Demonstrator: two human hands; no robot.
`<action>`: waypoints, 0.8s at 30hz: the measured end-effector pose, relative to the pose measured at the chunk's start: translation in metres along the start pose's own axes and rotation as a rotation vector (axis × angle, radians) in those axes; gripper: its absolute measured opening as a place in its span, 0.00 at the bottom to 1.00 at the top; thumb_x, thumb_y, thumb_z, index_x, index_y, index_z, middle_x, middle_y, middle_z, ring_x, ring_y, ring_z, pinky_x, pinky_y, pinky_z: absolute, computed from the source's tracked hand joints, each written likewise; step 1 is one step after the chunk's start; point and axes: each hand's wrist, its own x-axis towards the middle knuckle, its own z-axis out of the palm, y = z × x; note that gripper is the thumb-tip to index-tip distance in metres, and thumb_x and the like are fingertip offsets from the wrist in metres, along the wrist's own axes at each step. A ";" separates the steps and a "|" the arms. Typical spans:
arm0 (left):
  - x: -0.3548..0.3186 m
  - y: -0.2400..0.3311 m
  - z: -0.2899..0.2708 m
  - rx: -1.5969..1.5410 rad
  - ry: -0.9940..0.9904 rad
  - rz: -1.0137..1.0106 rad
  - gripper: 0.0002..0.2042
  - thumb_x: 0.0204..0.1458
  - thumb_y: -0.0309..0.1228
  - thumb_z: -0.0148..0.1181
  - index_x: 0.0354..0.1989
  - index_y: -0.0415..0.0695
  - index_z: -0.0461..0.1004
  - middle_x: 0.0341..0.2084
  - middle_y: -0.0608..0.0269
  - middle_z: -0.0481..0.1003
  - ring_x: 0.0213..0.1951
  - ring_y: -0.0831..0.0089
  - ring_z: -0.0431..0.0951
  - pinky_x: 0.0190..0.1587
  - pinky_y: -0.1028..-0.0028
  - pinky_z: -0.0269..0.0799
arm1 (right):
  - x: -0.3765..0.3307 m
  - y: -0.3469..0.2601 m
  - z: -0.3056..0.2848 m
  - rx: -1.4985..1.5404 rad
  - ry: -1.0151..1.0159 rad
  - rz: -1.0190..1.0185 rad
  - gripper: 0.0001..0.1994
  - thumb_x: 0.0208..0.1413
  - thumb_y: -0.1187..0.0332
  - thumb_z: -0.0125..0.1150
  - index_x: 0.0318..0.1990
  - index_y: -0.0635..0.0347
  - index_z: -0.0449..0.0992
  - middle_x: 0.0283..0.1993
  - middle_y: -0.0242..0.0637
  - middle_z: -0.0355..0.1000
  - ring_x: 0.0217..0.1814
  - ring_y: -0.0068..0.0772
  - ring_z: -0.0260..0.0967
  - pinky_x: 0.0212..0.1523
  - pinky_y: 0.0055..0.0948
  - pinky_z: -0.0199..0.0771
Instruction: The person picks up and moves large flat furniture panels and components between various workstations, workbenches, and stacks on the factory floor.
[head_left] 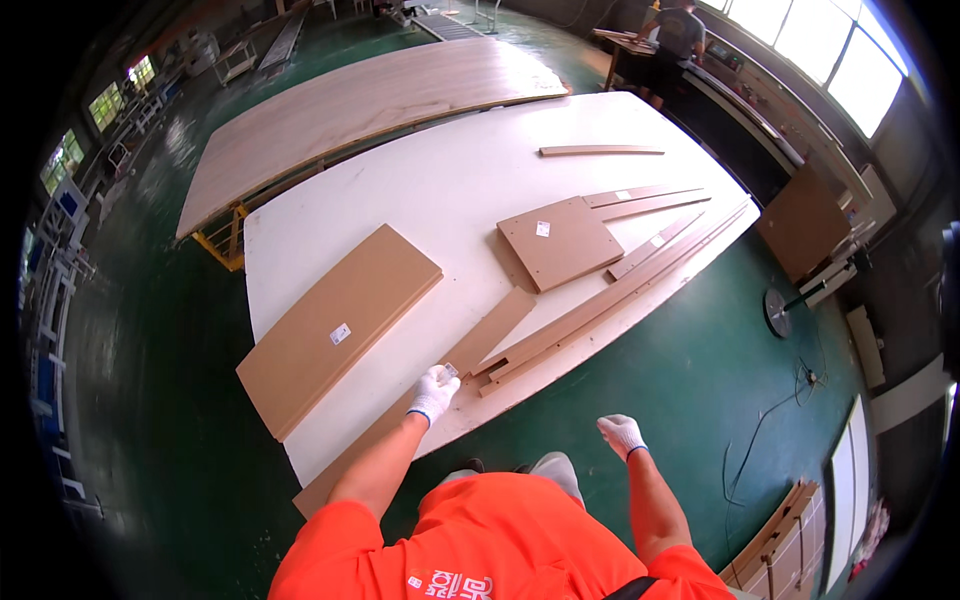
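Two gloved hands: your left hand (434, 392) rests fingers together on the long brown strip (420, 400) overhanging the white surface (420, 190) beside the wide panel (340, 325), your right hand (622, 434) hangs loosely curled, empty, while other boards lie unsorted.

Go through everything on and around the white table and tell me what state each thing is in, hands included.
left hand: gloved, resting on the long narrow board
right hand: gloved, empty, off the table edge
long narrow board: flat, overhanging the table's near edge
wide board: flat, untouched, overhanging the edge
square panel: flat, partly on other pieces
long strips: lying bundled along the right edge
single strip: alone at the far side
white table: partly covered
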 end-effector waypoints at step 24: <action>0.310 0.191 0.199 -0.472 0.135 -0.500 0.25 0.57 0.40 0.63 0.52 0.28 0.70 0.50 0.42 0.76 0.53 0.53 0.76 0.58 0.62 0.69 | 0.503 -0.305 -0.057 -0.601 0.211 -0.099 0.41 0.51 0.29 0.56 0.36 0.72 0.82 0.38 0.61 0.78 0.47 0.56 0.77 0.52 0.44 0.72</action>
